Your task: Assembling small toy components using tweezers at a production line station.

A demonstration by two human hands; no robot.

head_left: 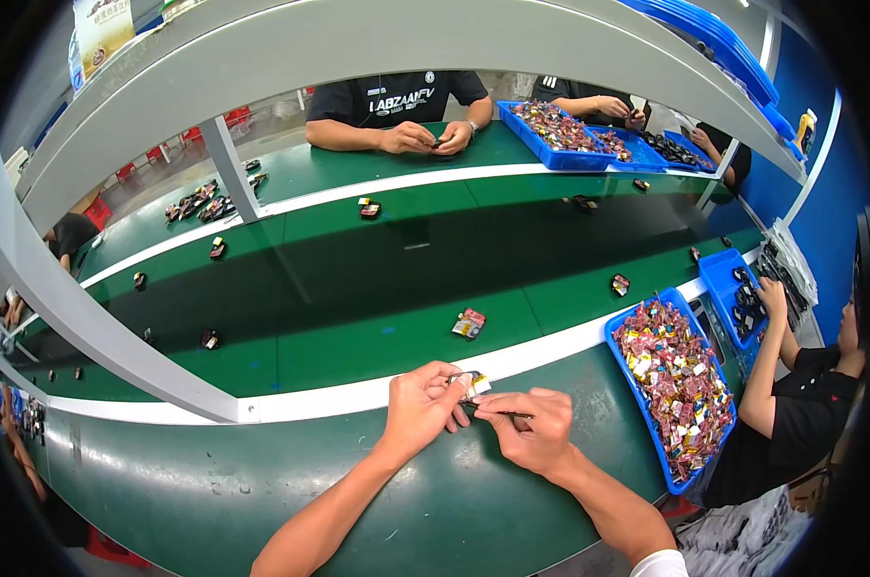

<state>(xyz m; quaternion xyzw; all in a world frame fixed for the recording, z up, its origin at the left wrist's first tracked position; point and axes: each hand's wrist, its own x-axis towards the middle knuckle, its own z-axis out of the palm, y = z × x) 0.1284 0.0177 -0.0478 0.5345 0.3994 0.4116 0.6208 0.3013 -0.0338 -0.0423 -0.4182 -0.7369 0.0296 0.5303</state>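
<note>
My left hand (pixel 417 409) is closed around a small black part with yellow and white pieces (pixel 476 386), held above the green bench near the white rail. Close beside it, my right hand (pixel 534 431) pinches a thin dark stick-like tool (pixel 512 414). The tool's tip reaches the lower side of the part; whether it touches cannot be made out. Just beyond my hands, a similar small part with a pinkish-red face (pixel 469 324) lies on the green conveyor belt (pixel 377 332).
To my right stands a blue tray (pixel 662 452) heaped with small red, white and yellow pieces. A co-worker (pixel 791 404) reaches into another blue tray (pixel 718 279) of black parts. Across the belt, a person (pixel 396 111) works. A grey frame post (pixel 108 317) rises at left.
</note>
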